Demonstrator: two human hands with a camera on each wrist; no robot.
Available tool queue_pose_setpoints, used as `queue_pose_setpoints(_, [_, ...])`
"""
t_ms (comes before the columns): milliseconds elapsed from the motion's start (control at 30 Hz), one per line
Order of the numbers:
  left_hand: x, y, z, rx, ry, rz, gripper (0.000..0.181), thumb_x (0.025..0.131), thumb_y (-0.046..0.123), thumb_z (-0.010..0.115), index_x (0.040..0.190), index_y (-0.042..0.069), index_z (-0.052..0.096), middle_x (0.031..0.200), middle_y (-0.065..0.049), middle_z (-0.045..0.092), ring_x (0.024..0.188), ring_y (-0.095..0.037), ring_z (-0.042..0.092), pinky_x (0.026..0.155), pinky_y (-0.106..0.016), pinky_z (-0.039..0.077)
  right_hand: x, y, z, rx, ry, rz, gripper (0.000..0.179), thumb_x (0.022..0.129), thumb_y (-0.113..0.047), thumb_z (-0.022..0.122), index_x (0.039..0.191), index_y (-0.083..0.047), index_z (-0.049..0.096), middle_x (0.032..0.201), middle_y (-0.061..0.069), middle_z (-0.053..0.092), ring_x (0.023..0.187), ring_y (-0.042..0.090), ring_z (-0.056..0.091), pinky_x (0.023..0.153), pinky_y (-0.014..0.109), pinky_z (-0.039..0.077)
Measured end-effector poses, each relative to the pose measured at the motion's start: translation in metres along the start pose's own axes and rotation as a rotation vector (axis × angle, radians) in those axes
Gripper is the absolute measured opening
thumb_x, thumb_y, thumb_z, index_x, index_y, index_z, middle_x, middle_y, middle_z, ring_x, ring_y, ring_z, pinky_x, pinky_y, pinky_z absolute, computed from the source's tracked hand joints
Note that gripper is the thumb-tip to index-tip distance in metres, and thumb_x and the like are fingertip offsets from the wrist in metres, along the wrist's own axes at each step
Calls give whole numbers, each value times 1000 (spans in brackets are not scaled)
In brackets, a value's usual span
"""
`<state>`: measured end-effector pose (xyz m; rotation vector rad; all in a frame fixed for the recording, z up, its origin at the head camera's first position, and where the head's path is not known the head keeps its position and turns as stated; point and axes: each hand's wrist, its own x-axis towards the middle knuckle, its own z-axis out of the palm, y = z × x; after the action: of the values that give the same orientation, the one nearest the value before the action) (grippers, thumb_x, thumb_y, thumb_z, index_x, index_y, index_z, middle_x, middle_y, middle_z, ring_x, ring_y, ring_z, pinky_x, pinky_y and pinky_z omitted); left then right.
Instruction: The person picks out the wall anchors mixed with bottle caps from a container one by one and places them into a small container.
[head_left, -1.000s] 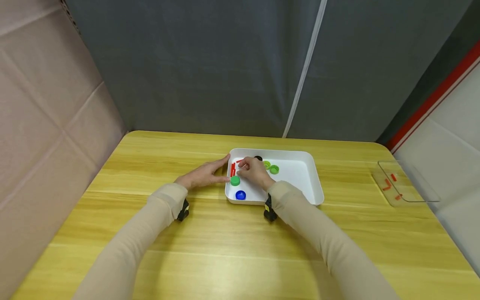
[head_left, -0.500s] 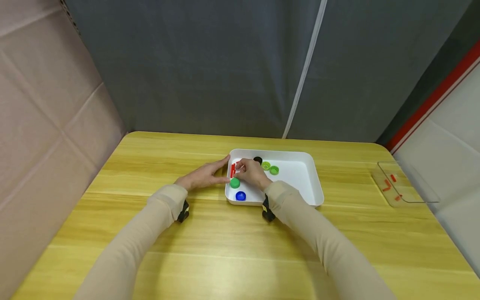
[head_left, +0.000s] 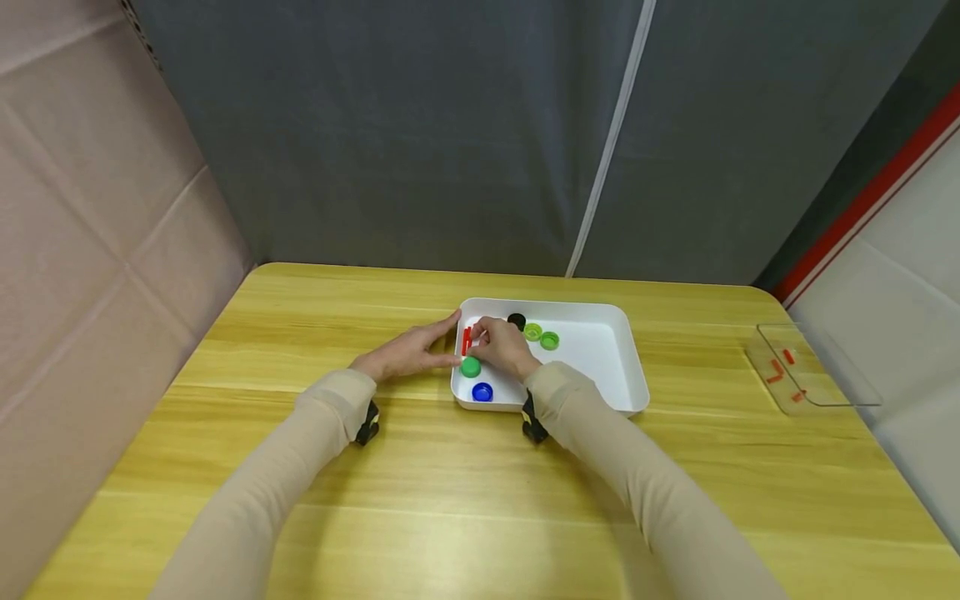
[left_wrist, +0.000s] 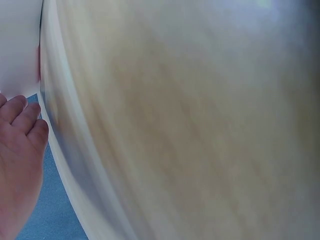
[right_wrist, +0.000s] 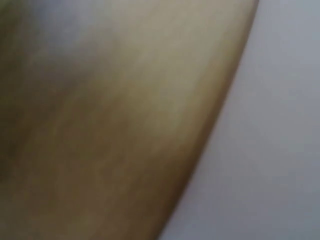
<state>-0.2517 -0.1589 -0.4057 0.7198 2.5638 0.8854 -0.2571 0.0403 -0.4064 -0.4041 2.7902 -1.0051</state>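
A white tray (head_left: 592, 367) lies on the table, with small red sticks (head_left: 466, 340) standing side by side along its inner left. My left hand (head_left: 408, 350) rests against the tray's left wall, thumb and fingers spread; in the left wrist view some of its fingers (left_wrist: 25, 117) show beside a white surface. My right hand (head_left: 506, 346) reaches into the tray, thumb and index finger curled at the red sticks, seemingly pinching one that they mostly hide. A green cap (head_left: 470, 367) sits just below these fingertips, and a blue cap (head_left: 482, 392) nearer the front.
Beyond my right hand lie a black cap (head_left: 517, 320), a yellow-green cap (head_left: 532, 332) and a green cap (head_left: 550, 340). A clear box (head_left: 817, 404) holding several red pieces stands on the wooden table (head_left: 450, 500) at right. A grey curtain (head_left: 420, 133) hangs behind.
My right hand has shifted slightly left and down, bringing its fingertips closer to the standing red sticks. My left hand stays at the tray's wall.
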Motion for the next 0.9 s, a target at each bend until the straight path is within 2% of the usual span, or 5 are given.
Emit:
queue_pose_setpoints(433, [0, 1, 0, 6, 6, 6, 87, 87, 52, 59, 152, 26, 8, 158, 2, 11, 144, -20, 16, 116, -42, 18, -1, -1, -1, -19, -6, -2, 16, 81, -15, 71, 90, -7, 61, 71, -1, 51, 64, 12, 46, 57, 20, 34])
queue_pose_setpoints(633, [1, 1, 0, 3, 3, 12, 88, 87, 53, 59, 152, 26, 7, 158, 3, 10, 144, -20, 17, 116, -41, 19, -2, 0, -1, 32, 11, 0, 15, 80, -13, 69, 91, -5, 62, 73, 0, 54, 66, 12, 47, 59, 19, 36])
queue_pose_setpoints(900, [-1, 1, 1, 1, 3, 2, 88, 86, 54, 59, 152, 28, 6, 158, 4, 8, 144, -19, 16, 116, -41, 19, -4, 2, -4, 104, 28, 45, 16, 83, -15, 69, 94, -4, 64, 83, 4, 62, 72, 12, 53, 64, 18, 43])
